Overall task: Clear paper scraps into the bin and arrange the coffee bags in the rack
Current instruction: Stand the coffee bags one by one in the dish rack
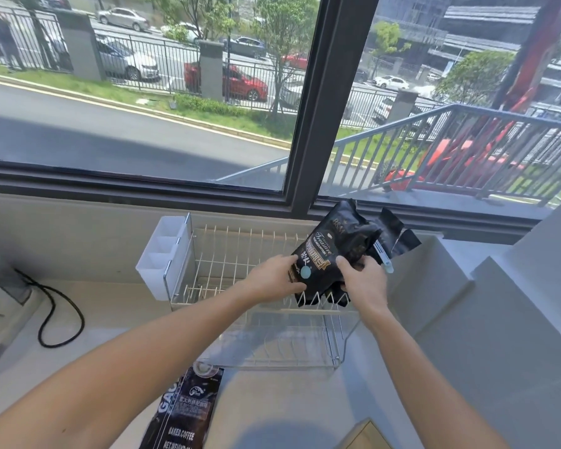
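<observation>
Black coffee bag (324, 254) stands tilted at the right end of the wire rack (237, 277) near the table's (117, 325) far edge. Both forearms stretch forward: left hand (272, 278) and right hand (365, 281) close their fingers on its lower corners. Another bag (183, 413) lies flat by the near edge.

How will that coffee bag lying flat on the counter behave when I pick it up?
The flat coffee bag looks glossy, so it may be slippery. It lies fairly flat and looks soft-sided, so it will probably sag if lifted by one end. It is unlikely to roll.
</observation>
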